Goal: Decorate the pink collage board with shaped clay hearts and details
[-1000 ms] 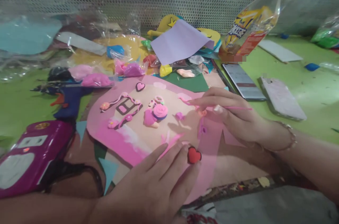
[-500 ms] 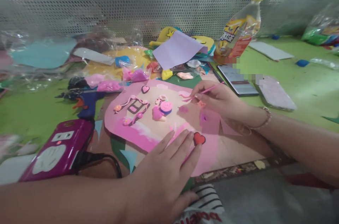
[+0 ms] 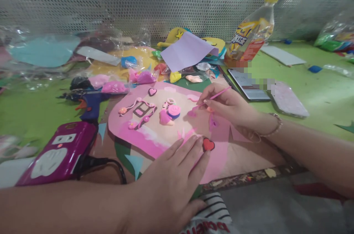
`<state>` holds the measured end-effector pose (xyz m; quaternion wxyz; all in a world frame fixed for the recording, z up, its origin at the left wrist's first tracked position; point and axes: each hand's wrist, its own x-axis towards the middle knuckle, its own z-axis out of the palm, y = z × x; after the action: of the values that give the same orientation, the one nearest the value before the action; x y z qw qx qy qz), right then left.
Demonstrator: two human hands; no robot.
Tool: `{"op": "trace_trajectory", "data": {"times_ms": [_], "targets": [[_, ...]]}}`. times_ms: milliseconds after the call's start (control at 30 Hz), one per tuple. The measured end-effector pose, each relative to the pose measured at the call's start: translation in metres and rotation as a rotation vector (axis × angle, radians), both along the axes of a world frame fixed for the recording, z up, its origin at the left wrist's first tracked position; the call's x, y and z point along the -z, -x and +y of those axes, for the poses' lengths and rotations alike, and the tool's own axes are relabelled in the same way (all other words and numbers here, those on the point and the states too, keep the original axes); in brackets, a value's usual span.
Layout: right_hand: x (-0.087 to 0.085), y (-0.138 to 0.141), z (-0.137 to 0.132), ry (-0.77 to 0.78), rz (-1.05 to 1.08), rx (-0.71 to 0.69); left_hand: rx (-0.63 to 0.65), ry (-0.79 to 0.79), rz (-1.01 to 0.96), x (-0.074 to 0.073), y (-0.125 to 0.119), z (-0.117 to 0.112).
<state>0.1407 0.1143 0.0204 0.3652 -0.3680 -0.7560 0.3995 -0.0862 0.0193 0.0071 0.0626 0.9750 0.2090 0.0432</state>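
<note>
A pink-edged craft board [image 3: 155,136] lies in front of me, bearing clay shapes: a small window frame [image 3: 141,110], a pink snail-like figure [image 3: 170,114] and a dark heart [image 3: 152,91]. My left hand [image 3: 171,175] lies flat on the board's near edge with fingers stretched out, beside a red heart [image 3: 208,144]. My right hand [image 3: 229,107] pinches a thin pink stick tool [image 3: 214,97], whose tip touches a small pink clay piece [image 3: 191,113] on the board.
A magenta power strip [image 3: 54,156] with a black cord sits at left, a blue glue gun [image 3: 90,103] behind it. Clay bags, a lilac paper sheet [image 3: 186,51], a plastic bottle [image 3: 250,37], and two phones [image 3: 249,84] lie on the green surface before a perforated metal wall.
The view pulled back, then steadied. My right hand shifted slightly and lowered the stick's tip onto the small pink clay piece. My left hand stayed flat on the board.
</note>
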Motion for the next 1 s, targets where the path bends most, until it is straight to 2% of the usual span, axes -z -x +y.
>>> {"op": "trace_trajectory", "data": {"times_ms": [267,500,667,733,867,1000], "targets": [[-0.004,0.002,0.001,-0.025,0.043,-0.01,0.067,-0.085,0.0,0.002,-0.001,0.003],[-0.011,0.005,0.002,-0.114,0.009,0.085,0.0,-0.111,0.051,0.003,0.0,-0.004],[-0.019,0.019,0.012,-0.125,-0.124,-0.042,0.026,-0.111,0.03,0.002,0.005,-0.002],[-0.02,0.027,0.017,-0.134,-0.172,-0.052,0.034,-0.11,0.025,0.003,0.007,-0.001],[-0.014,0.035,0.027,-0.119,-0.098,-0.118,0.04,-0.102,0.04,0.004,0.009,-0.001],[-0.005,0.03,0.029,-0.13,-0.047,-0.221,0.019,-0.13,0.041,0.005,0.008,-0.002]]}}
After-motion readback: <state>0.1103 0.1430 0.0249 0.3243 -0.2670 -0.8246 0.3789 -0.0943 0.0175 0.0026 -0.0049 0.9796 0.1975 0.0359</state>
